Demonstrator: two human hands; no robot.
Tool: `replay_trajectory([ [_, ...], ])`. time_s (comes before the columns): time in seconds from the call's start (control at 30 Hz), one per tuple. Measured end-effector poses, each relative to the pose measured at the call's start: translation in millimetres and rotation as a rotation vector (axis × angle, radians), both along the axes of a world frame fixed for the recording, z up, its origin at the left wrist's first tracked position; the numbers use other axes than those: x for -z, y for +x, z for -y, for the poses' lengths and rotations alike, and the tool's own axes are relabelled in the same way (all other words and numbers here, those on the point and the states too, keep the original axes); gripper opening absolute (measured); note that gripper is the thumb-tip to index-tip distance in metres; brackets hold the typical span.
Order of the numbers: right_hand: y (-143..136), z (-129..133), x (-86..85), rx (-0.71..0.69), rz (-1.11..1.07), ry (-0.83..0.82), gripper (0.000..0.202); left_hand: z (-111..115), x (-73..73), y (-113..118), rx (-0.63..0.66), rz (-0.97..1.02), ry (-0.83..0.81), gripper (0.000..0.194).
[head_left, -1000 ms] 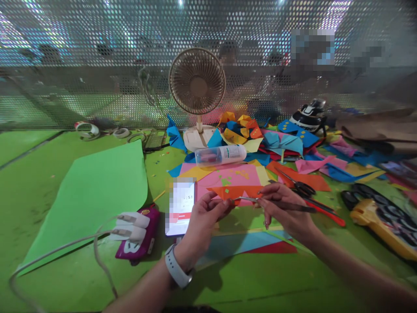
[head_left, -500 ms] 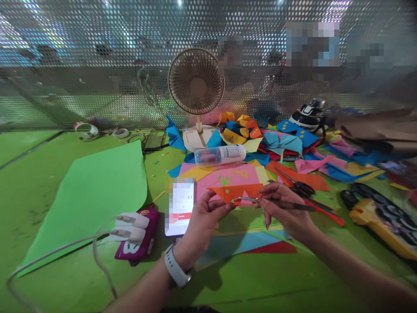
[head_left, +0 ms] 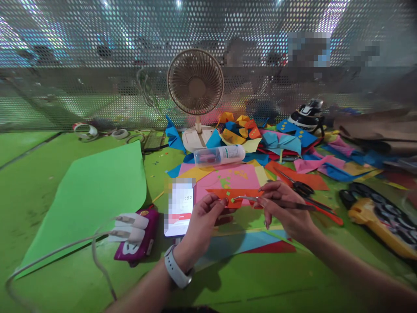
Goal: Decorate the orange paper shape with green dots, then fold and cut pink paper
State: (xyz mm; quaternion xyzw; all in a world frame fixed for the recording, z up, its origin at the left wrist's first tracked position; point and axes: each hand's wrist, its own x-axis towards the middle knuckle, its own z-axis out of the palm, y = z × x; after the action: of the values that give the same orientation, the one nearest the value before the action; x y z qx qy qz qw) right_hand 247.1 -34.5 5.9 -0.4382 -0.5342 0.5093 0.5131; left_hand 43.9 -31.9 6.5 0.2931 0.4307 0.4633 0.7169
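Observation:
Between the fingers of my left hand [head_left: 206, 215] is the left end of a folded orange paper piece [head_left: 237, 193], held above the table. Small light-green paper squares [head_left: 228, 194] lie on its face. My right hand [head_left: 280, 206] is closed around metal tweezers [head_left: 293, 204], whose bent tip points left and rests at or very near one of the squares. Whether the tip pinches that square I cannot tell. Underneath, a pink sheet [head_left: 202, 182] carries scattered green and yellow bits of paper.
A lit phone [head_left: 182, 208] stands left of my hands, beside a purple power strip [head_left: 138, 237] with white plugs. Black-handled scissors [head_left: 302, 188] lie to the right. Behind are a clear bottle [head_left: 220, 155], a fan [head_left: 195, 82] and folded coloured papers. A green sheet [head_left: 97, 187] covers the left side.
My left fingers have shifted slightly left and curled in, uncovering more of the orange paper. Another green square now shows on it by the tweezers' tip. My right hand has barely moved.

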Motion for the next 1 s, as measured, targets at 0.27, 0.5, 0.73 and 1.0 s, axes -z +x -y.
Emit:
replay_trajectory([
  [0.27,-3.2,1.1,-4.2,0.023,0.005,-0.006,0.024,1.5,-2.2,2.2,0.028,-0.022,-0.013,0.024],
  [0.5,-0.9,1.3,-1.2,0.019,0.007,-0.018,0.024,2.5,-0.2,1.4,0.067,-0.06,0.009,0.022],
  [0.73,-1.5,2.7,-4.1,0.008,0.019,-0.007,0.021,2.2,0.6,0.8,0.086,-0.084,0.028,0.024],
  [1.0,-1.1,1.5,-2.4,-0.006,0.037,-0.015,0.021,1.9,-1.3,1.4,0.079,-0.091,0.021,0.021],
])
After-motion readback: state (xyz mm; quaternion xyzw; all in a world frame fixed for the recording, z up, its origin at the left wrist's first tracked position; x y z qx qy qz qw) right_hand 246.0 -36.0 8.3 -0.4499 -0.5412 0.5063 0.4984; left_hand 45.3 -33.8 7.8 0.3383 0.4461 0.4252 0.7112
